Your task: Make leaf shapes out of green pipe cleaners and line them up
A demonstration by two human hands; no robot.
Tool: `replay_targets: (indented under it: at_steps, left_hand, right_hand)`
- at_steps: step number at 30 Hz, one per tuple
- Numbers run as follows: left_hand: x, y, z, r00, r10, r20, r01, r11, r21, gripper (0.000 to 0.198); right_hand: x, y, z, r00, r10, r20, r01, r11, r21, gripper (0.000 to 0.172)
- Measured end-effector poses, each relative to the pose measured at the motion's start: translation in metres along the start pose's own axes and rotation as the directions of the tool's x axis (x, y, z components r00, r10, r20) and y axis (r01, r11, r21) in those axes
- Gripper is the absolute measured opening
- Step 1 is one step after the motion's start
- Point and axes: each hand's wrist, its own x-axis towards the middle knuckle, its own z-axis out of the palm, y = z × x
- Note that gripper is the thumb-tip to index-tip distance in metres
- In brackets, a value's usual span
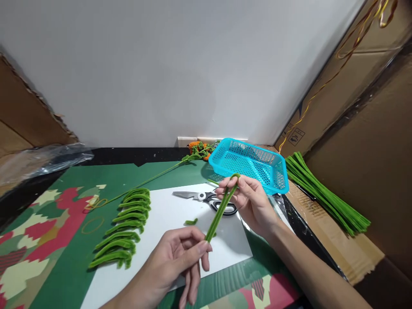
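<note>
A green pipe cleaner (222, 209), bent double into a narrow loop, is held between both hands over a white sheet (231, 246). My left hand (180, 259) pinches its lower ends between thumb and fingers. At the top, the fingertips of my right hand (252, 199) close around the bend. Behind the hands lie scissors (202, 196) with black-and-white handles, partly hidden by my right hand. A short green offcut (191, 222) rests on the sheet. Along the sheet's left side, several bent green pipe-cleaner pieces (124, 231) lie in a row.
A turquoise plastic basket (283, 174) stands behind my right hand. On cardboard at the right lies a bundle of green pipe cleaners (325, 193). An orange flower on a long green stem (157, 174) lies across the back. Cardboard walls (363, 141) flank the table.
</note>
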Motion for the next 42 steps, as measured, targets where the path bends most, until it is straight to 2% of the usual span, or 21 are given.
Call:
replay_targets:
  at_steps: [9,16,24,30,37,42]
  left_hand:
    - [-0.001,0.006,-0.004,0.995,0.015,-0.099,-0.015,1.0,0.007,0.039]
    - [0.0,0.006,-0.003,1.0,0.008,-0.025,-0.008,1.0,0.001,0.037]
    - [-0.001,0.005,-0.004,0.996,0.05,-0.077,-0.051,0.999,-0.014,0.037]
    - [-0.002,0.009,0.002,1.0,0.012,-0.023,-0.011,1.0,0.009,0.037]
    - [-0.005,0.014,0.011,0.982,0.053,-0.183,-0.046,0.998,0.042,0.034]
    - [-0.006,0.014,0.013,0.977,0.051,-0.205,-0.038,0.997,0.063,0.035]
  right_hand:
    - [0.0,-0.001,0.0,0.997,-0.073,-0.024,0.072,0.997,-0.04,0.015]
    - [0.0,-0.005,0.003,0.996,-0.085,-0.016,0.084,0.995,-0.06,0.012]
    - [-0.002,-0.005,0.001,0.996,-0.083,-0.027,0.083,0.996,-0.016,0.008]
    - [-0.003,-0.005,0.003,0.997,-0.071,-0.019,0.071,0.997,0.012,0.008]
    - [-0.004,-0.005,0.001,0.999,-0.03,-0.011,0.03,1.0,-0.001,0.011]
    - [-0.006,-0.005,-0.001,0.999,-0.05,-0.015,0.049,0.998,-0.043,0.011]
